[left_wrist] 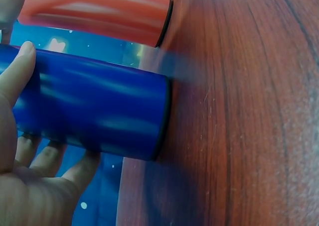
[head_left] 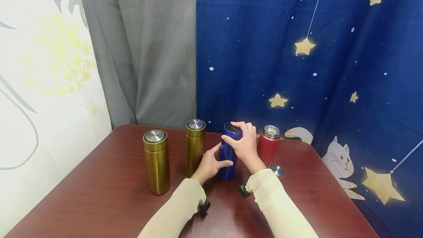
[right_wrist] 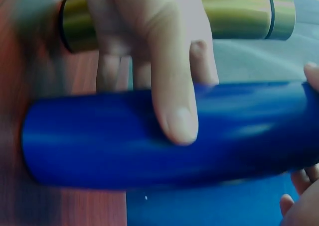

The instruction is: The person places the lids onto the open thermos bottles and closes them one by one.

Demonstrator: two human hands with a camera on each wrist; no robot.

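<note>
A blue thermos bottle stands upright on the table between both hands. My left hand grips its body, the thumb on one side and the fingers round the other. Up at the top, my right hand holds the dark-topped lid end, thumb and fingers on opposite sides. In the right wrist view the bottle's body spans the picture with the left thumb across it; only the tips of the right hand show at the edge there.
A red thermos bottle stands right of the blue one, its steel mouth uncovered. Its lid lies in front of it. Two gold thermos bottles, one nearer and one farther, stand capped on the left. Curtains hang behind the table.
</note>
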